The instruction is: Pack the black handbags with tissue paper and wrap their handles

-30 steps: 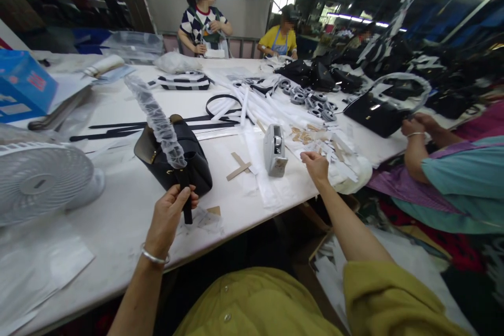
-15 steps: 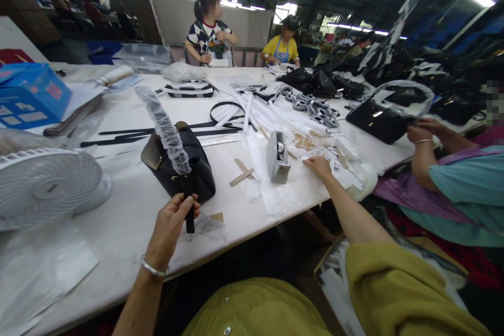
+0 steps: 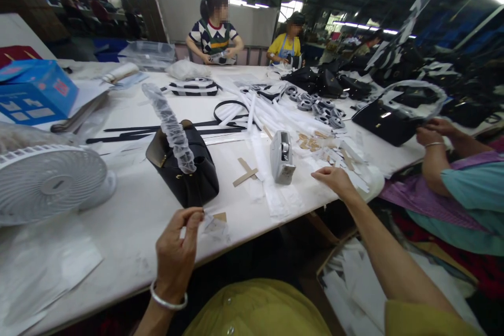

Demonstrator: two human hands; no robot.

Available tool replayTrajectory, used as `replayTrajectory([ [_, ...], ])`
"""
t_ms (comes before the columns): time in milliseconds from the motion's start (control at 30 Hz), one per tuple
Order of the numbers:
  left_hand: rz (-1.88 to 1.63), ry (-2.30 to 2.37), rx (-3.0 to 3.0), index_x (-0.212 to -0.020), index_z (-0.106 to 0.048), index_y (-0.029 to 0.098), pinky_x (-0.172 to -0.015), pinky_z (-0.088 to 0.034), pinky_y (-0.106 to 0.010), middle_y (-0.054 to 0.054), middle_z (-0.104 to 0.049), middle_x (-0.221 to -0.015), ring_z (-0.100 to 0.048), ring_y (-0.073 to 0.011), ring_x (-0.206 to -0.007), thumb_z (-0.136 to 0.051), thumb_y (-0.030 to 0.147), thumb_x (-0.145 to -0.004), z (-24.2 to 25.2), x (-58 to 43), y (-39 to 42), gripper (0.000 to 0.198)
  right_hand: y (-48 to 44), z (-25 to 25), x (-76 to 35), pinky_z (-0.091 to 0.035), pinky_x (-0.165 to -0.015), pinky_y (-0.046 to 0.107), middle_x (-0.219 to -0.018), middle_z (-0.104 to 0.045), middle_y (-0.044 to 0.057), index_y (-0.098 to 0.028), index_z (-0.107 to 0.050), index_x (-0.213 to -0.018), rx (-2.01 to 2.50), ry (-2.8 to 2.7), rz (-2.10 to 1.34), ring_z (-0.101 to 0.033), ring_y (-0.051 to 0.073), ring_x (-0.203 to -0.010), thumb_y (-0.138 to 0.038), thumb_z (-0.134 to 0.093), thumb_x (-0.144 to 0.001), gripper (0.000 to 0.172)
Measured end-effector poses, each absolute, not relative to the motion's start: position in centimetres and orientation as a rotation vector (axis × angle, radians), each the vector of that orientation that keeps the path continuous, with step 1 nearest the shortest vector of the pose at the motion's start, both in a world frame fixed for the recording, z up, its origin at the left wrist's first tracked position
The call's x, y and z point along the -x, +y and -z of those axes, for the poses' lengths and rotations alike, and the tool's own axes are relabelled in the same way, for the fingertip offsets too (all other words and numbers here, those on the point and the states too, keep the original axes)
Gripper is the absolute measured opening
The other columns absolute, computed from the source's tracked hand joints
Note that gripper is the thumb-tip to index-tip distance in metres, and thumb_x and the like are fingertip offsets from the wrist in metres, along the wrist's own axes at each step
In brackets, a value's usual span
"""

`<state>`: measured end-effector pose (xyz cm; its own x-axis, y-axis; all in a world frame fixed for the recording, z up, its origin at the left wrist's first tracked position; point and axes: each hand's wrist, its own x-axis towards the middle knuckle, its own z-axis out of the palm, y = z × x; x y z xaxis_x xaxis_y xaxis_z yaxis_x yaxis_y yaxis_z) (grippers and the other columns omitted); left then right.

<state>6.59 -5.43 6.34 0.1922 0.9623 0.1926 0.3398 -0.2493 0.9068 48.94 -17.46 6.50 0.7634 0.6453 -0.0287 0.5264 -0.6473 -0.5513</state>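
Note:
A black handbag [image 3: 202,181] stands on the table in front of me, its handle [image 3: 173,134] wrapped in clear crinkled plastic and rising above it. My left hand [image 3: 181,244] is closed in a pinch at the near side of the bag, with the end of the bag's black strap at its fingertips. To the right, my right hand [image 3: 334,179] hovers low over the table with thumb and fingers pressed together. What it pinches, if anything, is too small to make out. A grey tape dispenser [image 3: 282,160] stands just left of that hand.
A white fan [image 3: 53,184] and a blue box [image 3: 37,92] stand at left. Brown paper strips [image 3: 244,172], white tubes [image 3: 271,110] and tape rolls [image 3: 321,107] lie on the table. At right a co-worker's hands [image 3: 431,134] touch another black bag [image 3: 389,121].
My left hand has slid down the strap to its end and drawn nearer to me. My right hand stays beside the dispenser in a pinch. The view has shifted slightly.

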Motion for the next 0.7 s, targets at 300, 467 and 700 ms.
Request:
replayTrajectory([
  [300,-0.243,0.439,-0.733,-0.121,-0.060,0.013,-0.093,-0.050,-0.041,-0.018,-0.066,-0.120,-0.063,-0.0280,-0.112,-0.058,0.058,-0.086,-4.3,-15.3,-11.9,0.056,-21.3,-8.6,-31.4,-0.046,-0.067,0.026,-0.074,-0.069,0.002,-0.020,-0.070,-0.072,1.930,-1.227,-0.600,-0.062,0.017,-0.071,-0.041,-0.067,-0.082,0.023],
  [467,-0.575,0.604,-0.495,-0.111,-0.057,0.012,-0.079,-0.054,-0.033,-0.014,-0.072,-0.097,-0.070,-0.0217,-0.085,-0.074,0.045,-0.078,-4.7,-15.7,-10.9,0.049,-21.1,-7.4,-25.8,-0.046,-0.074,0.027,-0.078,-0.068,0.003,-0.020,-0.068,-0.073,1.771,-1.500,-0.650,-0.062,0.017,-0.077,-0.030,-0.065,-0.085,0.016],
  [700,-0.662,0.602,-0.828,-0.102,-0.053,0.016,-0.055,-0.048,-0.022,-0.004,-0.070,-0.073,-0.062,-0.0124,-0.053,-0.067,0.053,-0.081,-5.2,-9.6,-9.2,0.045,-17.8,-6.3,-25.5,-0.047,-0.068,0.028,-0.075,-0.069,0.002,-0.020,-0.070,-0.075,1.764,-1.217,-0.988,-0.062,0.018,-0.072,-0.050,-0.063,-0.083,0.032],
])
